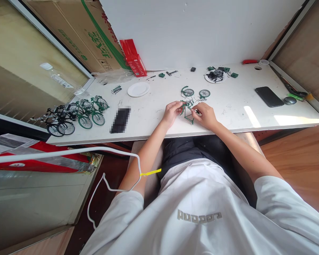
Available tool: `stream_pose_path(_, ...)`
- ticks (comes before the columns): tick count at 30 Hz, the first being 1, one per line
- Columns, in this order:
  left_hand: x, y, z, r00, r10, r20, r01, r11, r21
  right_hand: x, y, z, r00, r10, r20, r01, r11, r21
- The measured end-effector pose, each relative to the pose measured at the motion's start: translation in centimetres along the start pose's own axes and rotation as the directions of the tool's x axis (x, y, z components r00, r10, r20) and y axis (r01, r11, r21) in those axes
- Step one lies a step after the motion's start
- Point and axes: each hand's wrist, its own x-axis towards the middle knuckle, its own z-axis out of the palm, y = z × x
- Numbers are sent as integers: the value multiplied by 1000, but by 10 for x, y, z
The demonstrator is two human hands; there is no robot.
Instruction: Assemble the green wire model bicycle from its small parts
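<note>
Near the front edge of the white table [228, 117], my left hand [171, 112] pinches the left side of a small green bicycle frame [189, 119]. My right hand [205, 114] is closed at the frame's right side, around a thin tool whose dark end shows by the fingers. Just beyond the hands lie a small wheel with a green fender [187, 92] and a loose wheel [204, 93]. Tiny silver parts are scattered between these wheels and my fingers. What exactly the fingertips touch is too small to tell.
Several model bicycles [91, 112] stand at the left, near a pixelated dark object [120, 120]. Farther back are a white plate [138, 89], a red box [134, 60] and a plate of black parts [216, 75]. A phone [269, 96] lies right. A white cable [117, 150] crosses the lower left.
</note>
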Motion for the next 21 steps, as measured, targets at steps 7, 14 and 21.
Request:
stream_pose_path(7, 0, -1, 1, 1000, -6, -14, 6, 1000, 3, 1, -1, -1, 999, 36, 31, -37, 999, 3)
stream_pose_path(14, 0, -1, 0, 1000, 1, -9, 0, 1000, 21, 1, -2, -1, 998, 44, 42, -44, 999, -3)
stream_pose_path(21, 0, -2, -1, 999, 34, 20, -35, 998, 58, 1, -2, -1, 999, 39, 36, -38, 999, -4)
